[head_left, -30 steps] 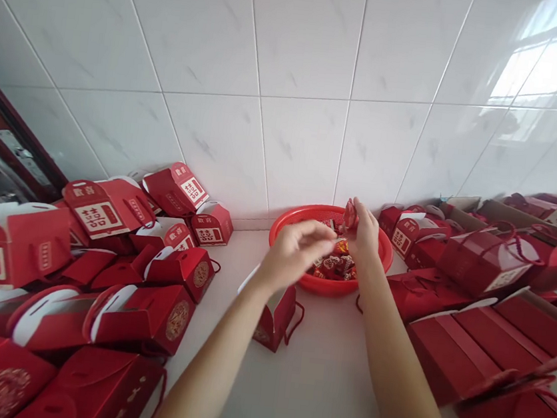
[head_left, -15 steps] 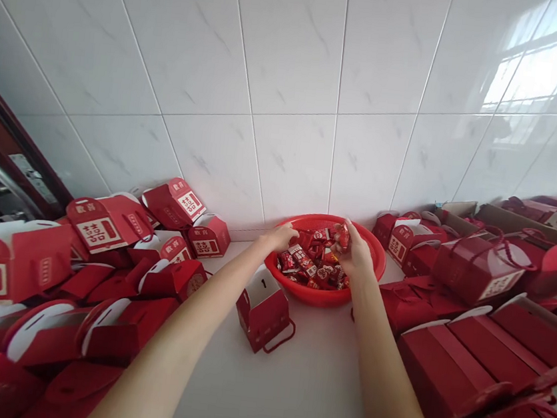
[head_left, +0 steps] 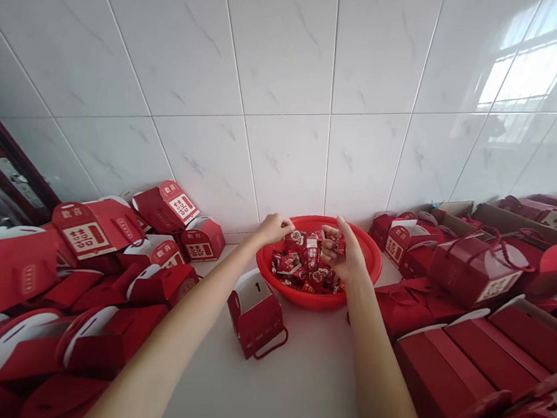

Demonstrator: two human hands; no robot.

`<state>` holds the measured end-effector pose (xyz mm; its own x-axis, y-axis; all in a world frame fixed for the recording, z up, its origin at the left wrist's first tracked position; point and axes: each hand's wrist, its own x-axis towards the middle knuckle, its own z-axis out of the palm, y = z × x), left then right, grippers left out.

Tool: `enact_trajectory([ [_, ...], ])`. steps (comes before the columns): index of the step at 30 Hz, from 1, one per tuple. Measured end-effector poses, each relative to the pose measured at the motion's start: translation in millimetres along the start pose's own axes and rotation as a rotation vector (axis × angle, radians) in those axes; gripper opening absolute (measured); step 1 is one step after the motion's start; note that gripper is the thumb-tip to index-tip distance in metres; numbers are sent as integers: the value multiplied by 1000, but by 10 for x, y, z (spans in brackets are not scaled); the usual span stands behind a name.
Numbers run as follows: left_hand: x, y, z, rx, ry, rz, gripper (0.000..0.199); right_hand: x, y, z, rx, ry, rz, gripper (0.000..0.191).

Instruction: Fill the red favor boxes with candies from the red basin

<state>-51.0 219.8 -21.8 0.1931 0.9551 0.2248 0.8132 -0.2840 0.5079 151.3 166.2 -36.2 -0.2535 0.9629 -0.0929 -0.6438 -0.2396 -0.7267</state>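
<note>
A red plastic basket [head_left: 315,300] against the wall holds several red wrapped candies [head_left: 310,256]. Over its left rim, my left hand [head_left: 272,228] is closed, fingertips pinched together close to the wrappers; what they hold, if anything, I cannot make out. My right hand [head_left: 346,254] is over the basket's right side, thumb raised and fingers spread and slightly bent. Red wrappers show behind and between these fingers. In front of the basket, below my left wrist, stands a red gift box [head_left: 258,321] with its top open, white inside, and a red cord handle at its side.
Many red gift boxes [head_left: 87,231] with white character labels are piled on the left. More red boxes [head_left: 462,364] lie on the right, some in a cardboard carton [head_left: 513,222]. A white tiled wall [head_left: 284,163] rises behind the white table [head_left: 261,401].
My right hand's fingers have spread; a red candy showed in them before. My left hand has shifted slightly left and up to the basket's rim. The view has turned slightly.
</note>
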Motion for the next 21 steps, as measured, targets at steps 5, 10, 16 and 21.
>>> enact_trajectory([
  [5,-277,133,-61,-289,156,25,38,23,64,35,-139,40,-91,31],
  [10,-505,193,39,-497,295,-13,43,41,97,46,-184,78,-115,33],
  [16,-682,295,157,-642,455,-52,31,26,127,57,-179,42,-237,36],
  [21,-773,370,222,-618,511,21,18,46,160,65,-150,-15,-306,41],
])
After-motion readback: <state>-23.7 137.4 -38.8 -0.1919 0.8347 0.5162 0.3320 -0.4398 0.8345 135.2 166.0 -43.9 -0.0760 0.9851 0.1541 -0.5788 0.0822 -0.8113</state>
